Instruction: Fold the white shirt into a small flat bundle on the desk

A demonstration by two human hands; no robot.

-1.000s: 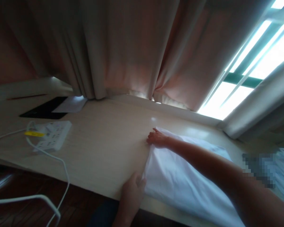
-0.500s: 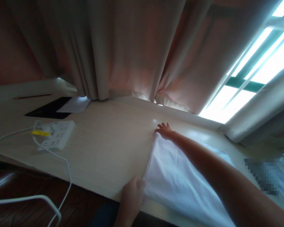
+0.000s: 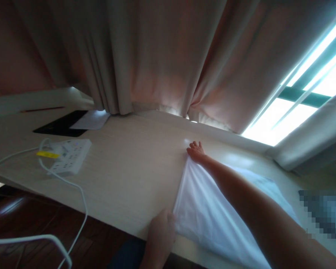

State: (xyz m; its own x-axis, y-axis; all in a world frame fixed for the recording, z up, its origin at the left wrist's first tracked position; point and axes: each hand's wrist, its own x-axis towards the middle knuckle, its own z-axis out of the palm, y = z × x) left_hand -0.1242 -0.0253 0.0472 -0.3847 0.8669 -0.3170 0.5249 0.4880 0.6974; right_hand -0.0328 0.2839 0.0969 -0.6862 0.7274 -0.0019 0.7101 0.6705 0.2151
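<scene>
Curtains [image 3: 162, 56] hang behind the pale table [image 3: 128, 160], with a power strip [image 3: 77, 156] well off to your left. Your white cloth [image 3: 204, 205] lies on the right part of the tabletop, and both your hands are at its left edge: your left hand [image 3: 161, 229] pinches the near corner by the table's front, while your right hand [image 3: 196, 152] appears closed on the far corner — its other fingers spread. That edge runs nearly straight away from you between the two grips; the rest extends rightward, partly beneath your right forearm [image 3: 240, 190].
</scene>
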